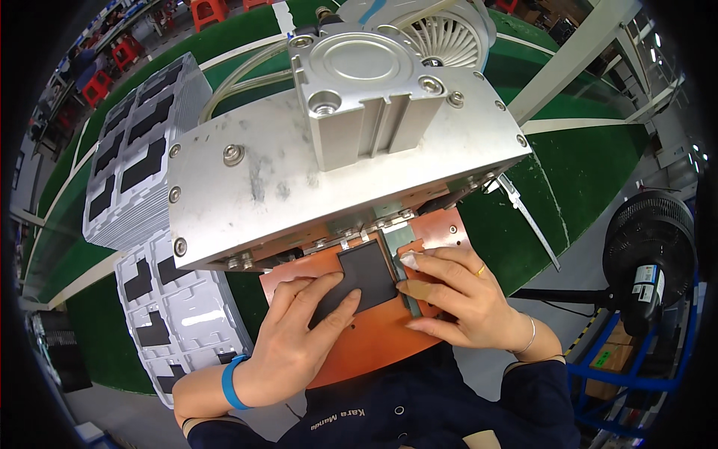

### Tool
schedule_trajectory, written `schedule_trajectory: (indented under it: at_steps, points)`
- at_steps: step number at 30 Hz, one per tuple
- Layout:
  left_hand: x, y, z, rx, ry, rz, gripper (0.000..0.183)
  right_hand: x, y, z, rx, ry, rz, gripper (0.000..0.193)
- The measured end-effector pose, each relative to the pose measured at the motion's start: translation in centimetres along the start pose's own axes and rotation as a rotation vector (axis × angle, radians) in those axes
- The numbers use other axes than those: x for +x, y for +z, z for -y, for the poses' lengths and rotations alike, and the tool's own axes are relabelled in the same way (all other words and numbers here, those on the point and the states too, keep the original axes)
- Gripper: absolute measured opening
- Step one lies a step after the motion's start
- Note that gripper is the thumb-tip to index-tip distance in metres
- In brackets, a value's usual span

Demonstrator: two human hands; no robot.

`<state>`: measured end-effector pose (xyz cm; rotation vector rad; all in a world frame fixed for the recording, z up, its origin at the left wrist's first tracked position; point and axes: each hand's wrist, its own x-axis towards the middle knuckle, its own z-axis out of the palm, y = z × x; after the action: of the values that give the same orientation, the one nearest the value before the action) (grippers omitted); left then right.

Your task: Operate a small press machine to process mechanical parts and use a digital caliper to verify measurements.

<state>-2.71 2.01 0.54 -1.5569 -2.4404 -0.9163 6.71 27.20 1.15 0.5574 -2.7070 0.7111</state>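
A flat dark grey piece with a notched corner (370, 271) lies on the orange plate (378, 337) under a metal press. My left hand (299, 318) is closed over its left end, thumb and forefinger on the piece. My right hand (467, 295) rests to the right of it with fingers spread and bent. Its forefinger wears a white finger cot (409, 260). The fingertips touch down by a greenish bar (404, 243) along the piece's right edge. What lies under the right palm is hidden.
The silver metal press housing (336, 179) with a square cylinder (366, 75) stands just beyond my hands. Stacked white trays (198, 90) with dark pieces stand left, another white tray (202, 322) nearer. Right are calipers (527, 213) on the green mat and a black fan (643, 254).
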Motion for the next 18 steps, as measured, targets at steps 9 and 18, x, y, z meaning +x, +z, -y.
schedule_trajectory:
  at_steps: [9,18]
  points:
    - [0.69,0.16,1.05,-0.023,0.01,-0.009,0.035,0.32,-0.21,0.0,-0.028,-0.018,0.148,0.053]
    - [0.48,0.11,1.14,-0.04,-0.028,0.013,0.043,0.55,-0.45,0.31,-0.082,-0.017,0.258,0.055]
